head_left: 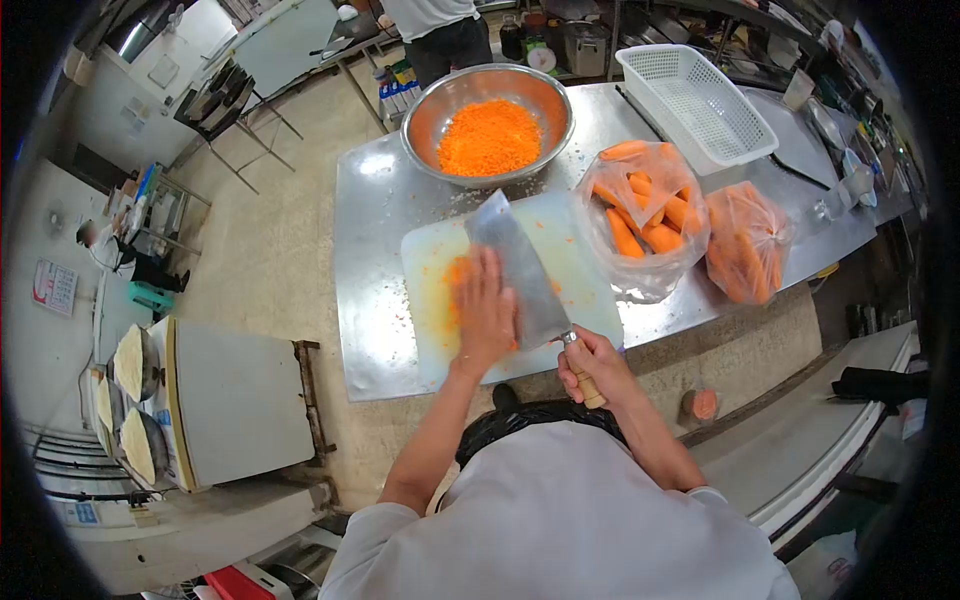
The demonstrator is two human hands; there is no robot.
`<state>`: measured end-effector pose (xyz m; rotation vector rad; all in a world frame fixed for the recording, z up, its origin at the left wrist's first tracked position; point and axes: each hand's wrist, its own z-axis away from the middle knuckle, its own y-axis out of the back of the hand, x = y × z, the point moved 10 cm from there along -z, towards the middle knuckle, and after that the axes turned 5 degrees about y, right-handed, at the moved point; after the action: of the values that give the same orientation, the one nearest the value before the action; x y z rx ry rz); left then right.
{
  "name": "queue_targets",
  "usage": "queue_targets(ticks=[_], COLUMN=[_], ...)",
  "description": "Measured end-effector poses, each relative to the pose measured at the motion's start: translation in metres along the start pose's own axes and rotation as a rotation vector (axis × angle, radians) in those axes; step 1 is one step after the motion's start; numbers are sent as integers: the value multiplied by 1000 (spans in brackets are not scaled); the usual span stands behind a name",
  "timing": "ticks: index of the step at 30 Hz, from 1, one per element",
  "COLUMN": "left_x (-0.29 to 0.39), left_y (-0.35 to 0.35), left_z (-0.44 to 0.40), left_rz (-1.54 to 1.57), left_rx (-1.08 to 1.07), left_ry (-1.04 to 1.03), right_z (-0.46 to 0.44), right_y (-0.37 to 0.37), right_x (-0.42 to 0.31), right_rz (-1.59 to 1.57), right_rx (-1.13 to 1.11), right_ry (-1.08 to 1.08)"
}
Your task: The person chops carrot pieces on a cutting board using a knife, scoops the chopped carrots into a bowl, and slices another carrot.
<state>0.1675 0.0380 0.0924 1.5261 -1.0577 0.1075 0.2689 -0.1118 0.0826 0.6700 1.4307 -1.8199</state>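
Note:
My right hand (597, 368) is wrapped round the wooden handle of a cleaver (520, 270). Its broad blade points away from me over a white cutting board (590, 290). On the blade's left, my left hand (484, 312) is stretched out with its fingers flat, touching or very near the blade's edge. Orange chopped carrot (453, 285) lies on the board by the left fingers, partly hidden under them. Beyond the board stands a steel bowl (420, 135) holding finely chopped carrot (490, 138).
A clear bag of whole carrots (645, 215) stands open right of the board, beside a tied carrot bag (747, 245). A white plastic basket (700, 105) sits behind them on the steel table (370, 250). One person (440, 30) stands beyond the table; another (125, 255) is far left.

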Motion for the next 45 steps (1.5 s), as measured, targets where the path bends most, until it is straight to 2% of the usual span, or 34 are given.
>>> queue_targets(ticks=[2,6,9,11,13,14,15,16,17,19,21,22,25,26,29,32,34,35,37,39,41,44,45], left_x=[-39,-24,-4,-8,-40,-43,-52,-62,-67,-107,-150,-156,-139,-133,-104,-97,-53,-34,-33,-35,-36,-34,-32], left_y=[20,33,-10,-10,-11,-3,9,17,26,19,2,0,-28,-42,-54,-45,-29,-26,-45,-60,-68,-70,-65], left_z=[5,9,43,49,39,27,14,5,-7,-15,-7,-6,8,7,2,9,40,54,61,59,44,40,39], left_rz=[5,1248,1922,1966,2035,2450,2191,2116,2044,1670,739,275,-41,69,171,260,93,8,-109,-237,-379,-402,-321], left_rx=[103,104,-252,-273,-237,-484,-284,-160,-219,-304,-220,-171,-100,-116,-133,-87,-129,-152,-206,-206,-141,-150,-147], left_ry=[201,494,745,785,823,516,622,696,496,305,251,195,84,83,58,-13,-247,-365,-445,-485,-488,-472,-426], right_z=[-5,-33,-50,-46,-30,-22,-9,6,18,36,57,60,54,55,21,-5,-8,-3,18,45,65,72,75], right_y=[-6,-11,-9,-4,7,13,20,22,28,46,48,63,81,73,41,10,-6,6,37,65,106,129,129], right_x=[2,38,67,88,101,107,107,101,98,72,17,6,-22,-25,8,51,60,61,48,33,43,71,80], right_rz=[-188,-340,-469,-449,-349,-297,-205,-111,-15,374,760,905,1377,1542,1608,1620,1615,1349,817,443,362,211,154], right_rx=[-69,-104,-186,-238,-180,-147,-69,8,83,267,513,559,613,603,607,584,543,554,556,599,541,521,526], right_ry=[33,-31,-116,-149,-160,-164,-163,-166,-170,-106,-83,2,231,299,78,108,165,107,0,61,51,-14,-48])
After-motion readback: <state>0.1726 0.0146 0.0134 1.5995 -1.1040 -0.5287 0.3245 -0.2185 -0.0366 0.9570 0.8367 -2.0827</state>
